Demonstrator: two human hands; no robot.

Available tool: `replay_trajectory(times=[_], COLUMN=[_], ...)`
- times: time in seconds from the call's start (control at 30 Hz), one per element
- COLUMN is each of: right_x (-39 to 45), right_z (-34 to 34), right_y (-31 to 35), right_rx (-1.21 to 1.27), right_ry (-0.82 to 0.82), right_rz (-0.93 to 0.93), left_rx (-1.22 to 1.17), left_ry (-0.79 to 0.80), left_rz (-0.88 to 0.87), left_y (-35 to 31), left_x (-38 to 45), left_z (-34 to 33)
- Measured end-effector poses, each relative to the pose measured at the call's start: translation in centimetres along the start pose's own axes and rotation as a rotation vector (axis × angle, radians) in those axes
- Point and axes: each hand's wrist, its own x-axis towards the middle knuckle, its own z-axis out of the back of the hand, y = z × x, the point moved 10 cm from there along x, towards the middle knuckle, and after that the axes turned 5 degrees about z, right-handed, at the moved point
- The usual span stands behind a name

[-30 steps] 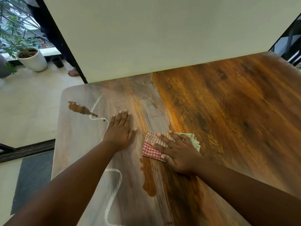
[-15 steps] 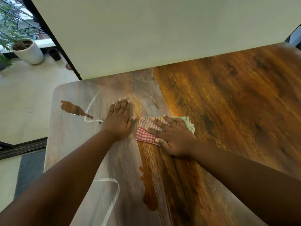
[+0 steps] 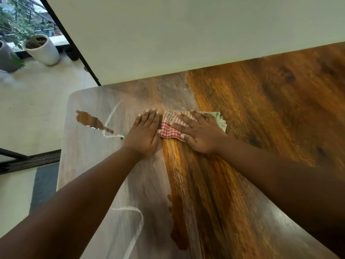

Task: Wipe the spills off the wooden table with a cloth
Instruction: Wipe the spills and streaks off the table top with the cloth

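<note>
Here, a person's right hand (image 3: pixel 200 134) presses spread fingers on a checked cloth (image 3: pixel 170 128) mid-table (image 3: pixel 270 113); the left hand (image 3: pixel 144 134) lies flat beside it, fingers together, perhaps touching. Spills (image 3: pixel 91 121) remain.

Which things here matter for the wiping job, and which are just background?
Part of the job:
checked cloth, pressed flat under the right hand
left hand, flat on the wooden table
far spill near the table's left corner
near spill by the front edge

Just background:
white plant pot on the floor
grey pot beside it
</note>
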Motion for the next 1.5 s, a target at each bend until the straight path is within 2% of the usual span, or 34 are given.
replay_trajectory(times=[0.17, 0.43, 0.53, 0.9, 1.33, 1.5], right_x=[-4.9, -22.0, -23.6, -20.1, -4.1, 1.5], right_z=[-0.9, -5.7, -5.8, -4.7, -1.1, 0.1], right_y=[3.2, 13.4, 14.0, 11.7, 2.0, -1.2], right_rx=[0.045, 0.000, 0.014, 0.089, 0.011, -0.005], right_ry=[0.056, 0.088, 0.062, 0.105, -0.008, -0.015], right_rz=[0.036, 0.198, 0.205, 0.120, 0.107, 0.109], left_rx=[-0.013, -0.028, -0.029, -0.037, -0.081, -0.093], left_ry=[0.004, 0.002, -0.010, -0.019, -0.018, -0.089], left_rz=[0.003, -0.003, -0.001, -0.011, 0.018, 0.053], left_y=[0.1, 0.2, 0.1, -0.2, 0.1, 0.6], left_x=[0.1, -0.1, 0.0, -0.2, -0.3, -0.2], left_z=[0.1, 0.0, 0.1, 0.4, 0.4, 0.8])
